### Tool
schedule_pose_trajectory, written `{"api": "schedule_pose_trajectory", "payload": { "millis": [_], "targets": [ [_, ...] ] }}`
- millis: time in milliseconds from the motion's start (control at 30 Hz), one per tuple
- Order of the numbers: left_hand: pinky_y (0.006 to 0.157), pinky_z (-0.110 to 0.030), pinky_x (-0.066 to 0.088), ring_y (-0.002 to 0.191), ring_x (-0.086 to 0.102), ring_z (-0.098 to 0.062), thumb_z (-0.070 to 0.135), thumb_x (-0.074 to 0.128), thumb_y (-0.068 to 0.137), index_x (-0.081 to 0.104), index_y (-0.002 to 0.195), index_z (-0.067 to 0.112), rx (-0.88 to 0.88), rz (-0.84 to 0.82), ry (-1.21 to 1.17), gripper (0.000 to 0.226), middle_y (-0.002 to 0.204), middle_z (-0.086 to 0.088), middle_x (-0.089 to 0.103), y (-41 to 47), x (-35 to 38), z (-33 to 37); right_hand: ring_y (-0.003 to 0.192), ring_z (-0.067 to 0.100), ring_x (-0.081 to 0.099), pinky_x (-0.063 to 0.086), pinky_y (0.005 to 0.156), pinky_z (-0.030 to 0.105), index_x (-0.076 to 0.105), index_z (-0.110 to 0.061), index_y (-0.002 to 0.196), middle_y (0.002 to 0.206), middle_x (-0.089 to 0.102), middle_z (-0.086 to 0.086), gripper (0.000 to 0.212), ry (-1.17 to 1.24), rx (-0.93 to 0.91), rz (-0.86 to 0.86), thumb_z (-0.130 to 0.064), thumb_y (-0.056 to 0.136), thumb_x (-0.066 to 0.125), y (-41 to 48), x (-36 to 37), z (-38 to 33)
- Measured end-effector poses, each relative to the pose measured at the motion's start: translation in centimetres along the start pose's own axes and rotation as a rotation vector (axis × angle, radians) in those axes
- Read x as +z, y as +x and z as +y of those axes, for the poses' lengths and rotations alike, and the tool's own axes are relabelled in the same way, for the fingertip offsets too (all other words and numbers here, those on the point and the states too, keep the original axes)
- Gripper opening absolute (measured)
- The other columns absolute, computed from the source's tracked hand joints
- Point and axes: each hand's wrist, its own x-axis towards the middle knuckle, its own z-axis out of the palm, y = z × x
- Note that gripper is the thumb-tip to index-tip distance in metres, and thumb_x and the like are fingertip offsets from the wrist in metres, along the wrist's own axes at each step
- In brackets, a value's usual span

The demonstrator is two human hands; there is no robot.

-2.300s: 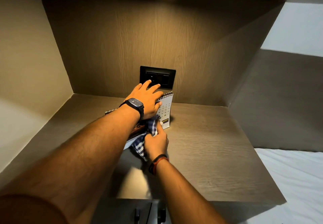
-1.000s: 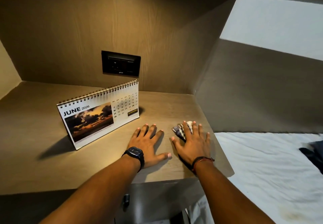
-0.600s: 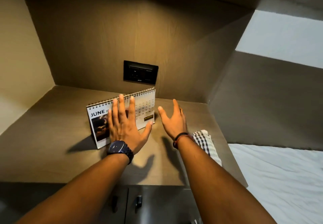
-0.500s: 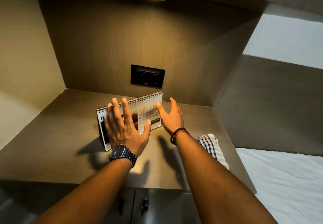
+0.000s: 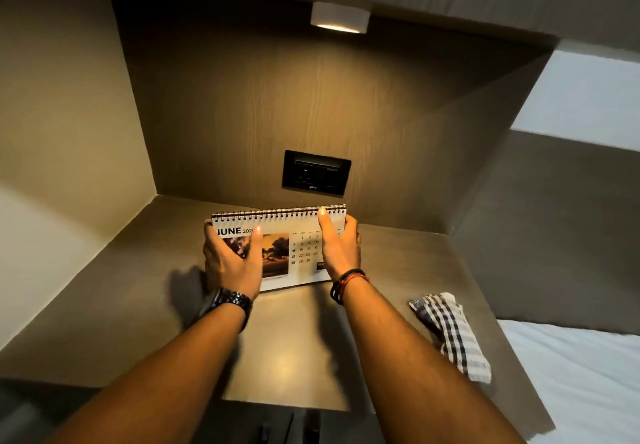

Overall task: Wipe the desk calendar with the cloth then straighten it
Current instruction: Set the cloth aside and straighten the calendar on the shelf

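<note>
The spiral-bound desk calendar point(image 5: 294, 246), open at June with a sunset photo, stands upright on the wooden desk point(image 5: 277, 346), facing me squarely. My left hand point(image 5: 230, 260), with a dark watch on the wrist, grips its left end. My right hand point(image 5: 339, 248), with a cord bracelet, grips its right end, thumb near the spiral top. The checked cloth point(image 5: 450, 332) lies folded on the desk at the right, apart from both hands.
A black socket panel point(image 5: 316, 172) sits on the back wall just above the calendar. A lamp point(image 5: 339, 17) shines from under the overhead cabinet. Walls close in on the left and right. A white bed point(image 5: 581, 374) lies to the right of the desk.
Both hands reached forward and closed on the calendar's two ends. The calendar has turned from slanted to square with the back wall. The cloth stays on the desk at the right.
</note>
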Motion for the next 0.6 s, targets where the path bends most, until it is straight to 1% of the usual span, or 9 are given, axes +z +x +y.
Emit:
{"api": "schedule_pose_trajectory", "payload": {
  "millis": [67, 100, 167, 233, 333, 400, 467, 533, 600],
  "targets": [
    [0.109, -0.051, 0.03, 0.131, 0.035, -0.035, 0.053, 0.061, 0.081, 0.013, 0.147, 0.022, 0.006, -0.06, -0.019, 0.087, 0.147, -0.014, 0.034, 2.5, -0.4, -0.3, 0.1, 0.019, 0.059, 0.049, 0.07, 0.028, 0.046, -0.027, 0.13, 0.128, 0.055, 0.006, 0.059, 0.026, -0.003, 0.026, -0.061, 0.083, 0.057, -0.1, 0.7, 0.0],
    [0.108, -0.05, 0.032, 0.13, 0.038, -0.034, 0.052, 0.062, 0.08, 0.015, 0.146, 0.022, 0.009, -0.093, -0.032, 0.086, 0.145, -0.013, 0.037, 3.7, -0.5, -0.5, 0.097, 0.018, 0.057, 0.046, 0.066, 0.026, 0.046, -0.026, 0.13, 0.128, 0.053, 0.006, 0.059, 0.03, -0.006, 0.038, -0.059, 0.084, 0.058, -0.1, 1.2, 0.0],
    [0.106, -0.047, 0.034, 0.128, 0.04, -0.032, 0.052, 0.064, 0.079, 0.018, 0.144, 0.021, 0.022, -0.14, -0.061, 0.085, 0.142, -0.011, 0.04, 5.5, -0.6, -0.9, 0.096, 0.018, 0.056, 0.043, 0.069, 0.026, 0.044, -0.026, 0.131, 0.128, 0.051, 0.006, 0.058, 0.025, -0.01, 0.061, -0.057, 0.084, 0.058, -0.2, 2.0, 0.0],
    [0.105, -0.046, 0.034, 0.128, 0.04, -0.03, 0.053, 0.066, 0.077, 0.018, 0.144, 0.022, 0.035, -0.166, -0.057, 0.087, 0.143, -0.009, 0.039, 6.5, -0.6, -1.1, 0.098, 0.02, 0.057, 0.044, 0.072, 0.029, 0.042, -0.026, 0.133, 0.13, 0.049, 0.006, 0.059, 0.009, -0.005, 0.085, -0.056, 0.085, 0.058, -0.4, 2.8, 0.0],
    [0.105, -0.047, 0.034, 0.129, 0.039, -0.03, 0.052, 0.068, 0.075, 0.014, 0.144, 0.024, 0.048, -0.189, -0.04, 0.092, 0.145, -0.008, 0.037, 7.4, -0.4, -1.4, 0.11, 0.027, 0.059, 0.052, 0.086, 0.04, 0.039, -0.025, 0.137, 0.133, 0.046, 0.007, 0.062, -0.002, 0.011, 0.153, -0.053, 0.085, 0.06, -0.6, 3.9, -0.1],
    [0.105, -0.05, 0.036, 0.129, 0.039, -0.031, 0.052, 0.069, 0.074, 0.014, 0.144, 0.024, 0.056, -0.201, -0.019, 0.094, 0.145, -0.008, 0.037, 7.7, -0.3, -1.5, 0.112, 0.028, 0.058, 0.053, 0.093, 0.046, 0.038, -0.024, 0.138, 0.134, 0.045, 0.009, 0.063, -0.001, 0.006, 0.184, -0.049, 0.086, 0.062, -0.8, 4.3, -0.1],
    [0.104, -0.052, 0.038, 0.128, 0.04, -0.032, 0.052, 0.069, 0.074, 0.015, 0.144, 0.023, 0.073, -0.213, 0.0, 0.093, 0.145, -0.009, 0.037, 8.0, -0.5, -1.7, 0.112, 0.028, 0.058, 0.053, 0.092, 0.045, 0.037, -0.024, 0.139, 0.134, 0.046, 0.009, 0.062, -0.023, -0.005, 0.198, -0.047, 0.087, 0.062, -0.9, 4.3, 0.0],
    [0.105, -0.051, 0.037, 0.13, 0.038, -0.032, 0.052, 0.069, 0.073, 0.015, 0.145, 0.022, 0.1, -0.215, 0.026, 0.095, 0.146, -0.01, 0.036, 8.1, -0.7, -1.7, 0.112, 0.027, 0.058, 0.053, 0.089, 0.041, 0.036, -0.024, 0.14, 0.135, 0.047, 0.009, 0.063, -0.061, -0.014, 0.191, -0.047, 0.087, 0.061, -1.1, 4.1, 0.1],
    [0.111, -0.052, 0.028, 0.138, 0.026, -0.033, 0.056, 0.067, 0.074, 0.009, 0.148, 0.022, 0.153, -0.2, 0.109, 0.1, 0.154, -0.011, 0.024, 8.2, -1.1, -1.4, 0.121, 0.03, 0.053, 0.048, 0.092, 0.04, 0.028, -0.023, 0.148, 0.143, 0.042, 0.012, 0.073, -0.156, -0.024, 0.188, -0.05, 0.087, 0.059, -1.3, 3.9, 0.0]
  ]
}}
